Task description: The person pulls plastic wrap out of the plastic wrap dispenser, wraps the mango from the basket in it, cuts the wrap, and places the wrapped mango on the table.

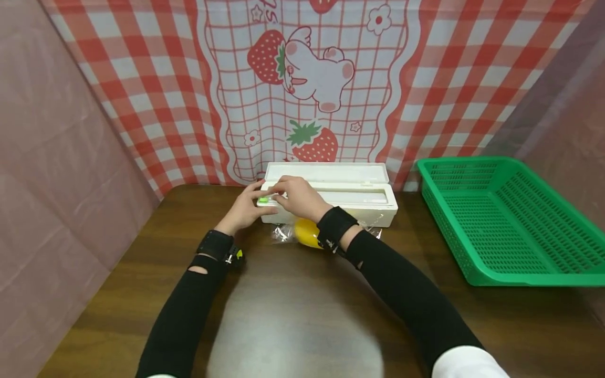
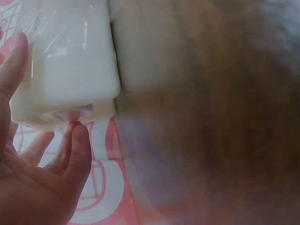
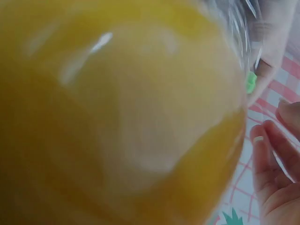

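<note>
A long white plastic wrap dispenser stands at the back of the table with its lid raised. My left hand holds its left end, thumb across the front and fingers at the end and top. A green slider sits between the hands. My right hand reaches over the box to that end, thumb and fingertips together at the clear plastic wrap. Below the right wrist lies a smooth yellow rounded thing under clear film, filling most of the right wrist view.
To the right is a green perforated basket. A red-and-white checked cloth hangs right behind the dispenser. Crinkled clear film spreads on the wooden table before the box.
</note>
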Action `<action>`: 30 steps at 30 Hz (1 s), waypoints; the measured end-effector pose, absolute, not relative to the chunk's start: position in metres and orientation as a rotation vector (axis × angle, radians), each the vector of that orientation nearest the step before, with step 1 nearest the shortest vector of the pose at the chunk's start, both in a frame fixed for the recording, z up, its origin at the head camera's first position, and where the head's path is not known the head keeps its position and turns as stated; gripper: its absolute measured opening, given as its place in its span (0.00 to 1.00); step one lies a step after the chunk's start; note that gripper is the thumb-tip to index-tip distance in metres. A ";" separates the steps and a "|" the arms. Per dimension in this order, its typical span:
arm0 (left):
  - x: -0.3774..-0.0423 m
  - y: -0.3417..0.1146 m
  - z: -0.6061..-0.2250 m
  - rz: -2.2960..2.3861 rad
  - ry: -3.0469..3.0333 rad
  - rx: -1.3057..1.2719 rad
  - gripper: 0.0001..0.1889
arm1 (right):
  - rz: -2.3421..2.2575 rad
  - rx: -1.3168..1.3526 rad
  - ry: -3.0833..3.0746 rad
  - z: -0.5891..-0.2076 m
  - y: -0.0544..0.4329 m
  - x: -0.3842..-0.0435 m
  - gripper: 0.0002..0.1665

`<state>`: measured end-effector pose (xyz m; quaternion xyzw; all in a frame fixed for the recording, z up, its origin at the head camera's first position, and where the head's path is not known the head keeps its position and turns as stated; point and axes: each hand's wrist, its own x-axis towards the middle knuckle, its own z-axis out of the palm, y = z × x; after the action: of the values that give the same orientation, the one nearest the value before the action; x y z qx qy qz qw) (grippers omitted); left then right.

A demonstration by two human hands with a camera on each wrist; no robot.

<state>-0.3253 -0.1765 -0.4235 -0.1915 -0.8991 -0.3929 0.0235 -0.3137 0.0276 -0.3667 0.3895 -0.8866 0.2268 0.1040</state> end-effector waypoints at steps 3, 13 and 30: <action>-0.327 -0.176 -0.420 -1.185 -2.794 -0.587 0.32 | 0.649 1.182 -2.646 -0.365 0.018 -0.316 0.12; -0.330 -0.175 -0.417 -1.124 -2.758 -0.580 0.28 | 0.397 1.127 -2.727 -0.367 -0.012 -0.319 0.09; -0.328 -0.176 -0.419 -1.193 -2.734 -0.574 0.26 | 0.264 1.006 -2.702 -0.382 -0.025 -0.323 0.11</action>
<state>-0.3283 -0.1759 -0.4191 -0.1886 -0.8989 -0.3921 0.0518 -0.3226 -0.0251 -0.3816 0.3450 -0.9261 0.0906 0.1230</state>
